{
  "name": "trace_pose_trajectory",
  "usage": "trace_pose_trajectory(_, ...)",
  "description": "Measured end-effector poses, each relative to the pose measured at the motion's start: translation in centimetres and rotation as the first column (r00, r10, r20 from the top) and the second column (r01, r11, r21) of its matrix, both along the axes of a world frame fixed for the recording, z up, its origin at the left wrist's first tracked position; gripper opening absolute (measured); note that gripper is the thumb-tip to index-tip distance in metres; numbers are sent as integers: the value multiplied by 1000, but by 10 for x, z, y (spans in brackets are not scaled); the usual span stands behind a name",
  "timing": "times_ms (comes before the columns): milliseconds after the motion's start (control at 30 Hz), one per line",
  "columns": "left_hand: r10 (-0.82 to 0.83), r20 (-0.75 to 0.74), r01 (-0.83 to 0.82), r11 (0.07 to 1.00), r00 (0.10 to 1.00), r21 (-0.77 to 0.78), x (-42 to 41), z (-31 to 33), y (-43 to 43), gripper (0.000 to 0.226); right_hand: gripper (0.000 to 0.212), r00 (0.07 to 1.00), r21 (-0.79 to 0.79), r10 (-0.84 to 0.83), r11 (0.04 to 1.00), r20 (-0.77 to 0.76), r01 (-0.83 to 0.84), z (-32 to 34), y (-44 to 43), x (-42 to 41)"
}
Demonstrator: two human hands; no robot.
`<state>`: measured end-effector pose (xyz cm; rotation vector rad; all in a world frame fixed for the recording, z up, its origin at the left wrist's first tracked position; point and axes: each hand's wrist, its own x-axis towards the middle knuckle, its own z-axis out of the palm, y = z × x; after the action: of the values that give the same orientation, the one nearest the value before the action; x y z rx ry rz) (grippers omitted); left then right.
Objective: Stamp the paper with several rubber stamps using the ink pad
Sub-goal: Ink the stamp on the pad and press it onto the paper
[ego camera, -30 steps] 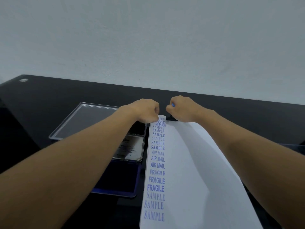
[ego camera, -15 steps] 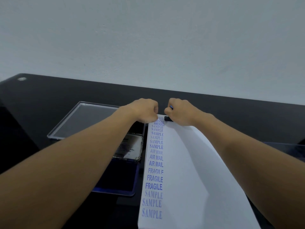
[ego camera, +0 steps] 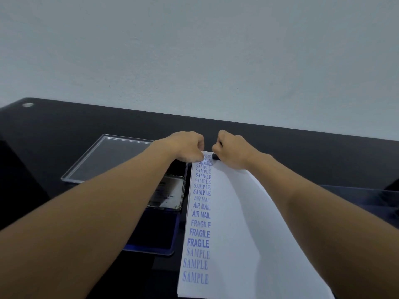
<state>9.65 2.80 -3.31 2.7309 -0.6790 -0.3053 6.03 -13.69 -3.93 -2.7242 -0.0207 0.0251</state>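
The right hand point(ego camera: 234, 150) has its grip curled round the black stamp point(ego camera: 215, 156) at the paper point(ego camera: 237, 223)'s far edge, while the left hand point(ego camera: 187, 145), fisted and apparently empty, pins that corner, likely against slipping.

The right hand point(ego camera: 234, 151) grips a small black rubber stamp point(ego camera: 215, 156) at the far edge of the white paper sheet point(ego camera: 237, 223); the curled left hand point(ego camera: 187, 145) rests beside it.

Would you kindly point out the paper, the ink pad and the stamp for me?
paper point(ego camera: 237, 223), head view, bare white middle of the sheet.
ink pad point(ego camera: 159, 231), head view, dark blue inked surface.
stamp point(ego camera: 215, 156), head view, black base at the paper's top edge.
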Motion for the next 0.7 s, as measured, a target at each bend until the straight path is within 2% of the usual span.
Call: trace_pose_trajectory(700, 10, 28, -10, 1000, 1000, 9, 2, -5, 0, 17, 20, 1000, 8, -14, 1000, 7, 14, 0, 1, -1)
